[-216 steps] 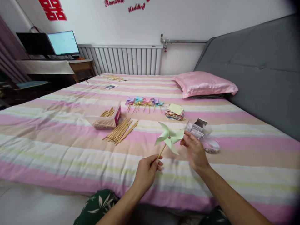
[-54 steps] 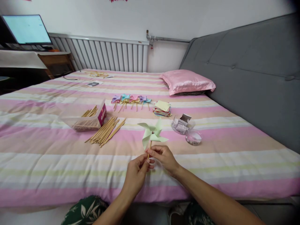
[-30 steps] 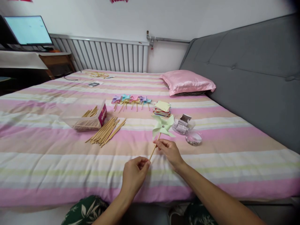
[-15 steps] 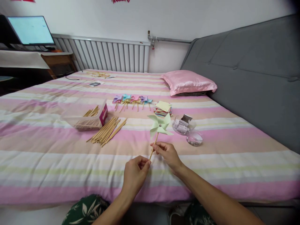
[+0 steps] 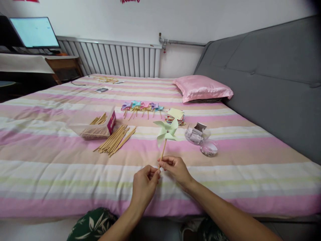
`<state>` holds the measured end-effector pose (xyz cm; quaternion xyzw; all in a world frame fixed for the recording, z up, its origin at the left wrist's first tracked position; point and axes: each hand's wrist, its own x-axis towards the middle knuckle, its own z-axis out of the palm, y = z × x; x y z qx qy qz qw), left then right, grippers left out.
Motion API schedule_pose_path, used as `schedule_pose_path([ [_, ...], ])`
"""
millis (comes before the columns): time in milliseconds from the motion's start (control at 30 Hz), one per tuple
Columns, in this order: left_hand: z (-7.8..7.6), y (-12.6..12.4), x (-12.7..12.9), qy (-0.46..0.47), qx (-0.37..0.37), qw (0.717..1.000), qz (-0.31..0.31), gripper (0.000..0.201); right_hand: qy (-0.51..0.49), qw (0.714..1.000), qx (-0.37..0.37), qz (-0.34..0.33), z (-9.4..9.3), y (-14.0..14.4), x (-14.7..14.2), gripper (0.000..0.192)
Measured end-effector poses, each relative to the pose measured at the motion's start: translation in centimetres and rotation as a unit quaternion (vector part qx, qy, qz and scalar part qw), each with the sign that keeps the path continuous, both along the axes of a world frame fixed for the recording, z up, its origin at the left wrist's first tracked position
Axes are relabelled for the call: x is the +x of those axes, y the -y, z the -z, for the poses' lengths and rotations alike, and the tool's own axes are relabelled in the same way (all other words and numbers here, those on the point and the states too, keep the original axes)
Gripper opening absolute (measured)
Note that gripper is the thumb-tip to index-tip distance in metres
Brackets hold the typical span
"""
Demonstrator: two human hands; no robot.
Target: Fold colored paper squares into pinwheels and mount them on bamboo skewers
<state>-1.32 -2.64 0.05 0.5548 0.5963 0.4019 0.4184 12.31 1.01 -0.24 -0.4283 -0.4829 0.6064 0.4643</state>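
Head view: pinwheel [image 5: 166, 131] stands near upright, stick's long axis vertical.

Red wall lettering [image 5: 129, 1] cut by top edge; jar [image 5: 197, 134] contents indistinct (paper slips?).

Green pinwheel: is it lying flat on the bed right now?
No. The green pinwheel stands upright above the bed, its stick pinched by the left hand and right hand.
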Motion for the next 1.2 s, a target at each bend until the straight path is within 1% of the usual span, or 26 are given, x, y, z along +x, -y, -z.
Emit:
schedule_pose_path([
  [433,-0.05,0.12,0.02,0.004,0.009,1.0,-0.003,0.021,-0.014,1.0,-0.008,-0.001,0.37,-0.08,-0.09,0.027],
  [600,-0.08,0.07,0.02,0.012,0.009,1.0,-0.004,0.02,-0.004,1.0,-0.005,0.001,0.32,-0.03,-0.07,0.029],
  [1200,-0.04,0.1,-0.08,-0.006,0.011,1.0,0.0,0.022,-0.004,1.0,-0.002,0.002,0.52,-0.02,-0.09,0.028],
])
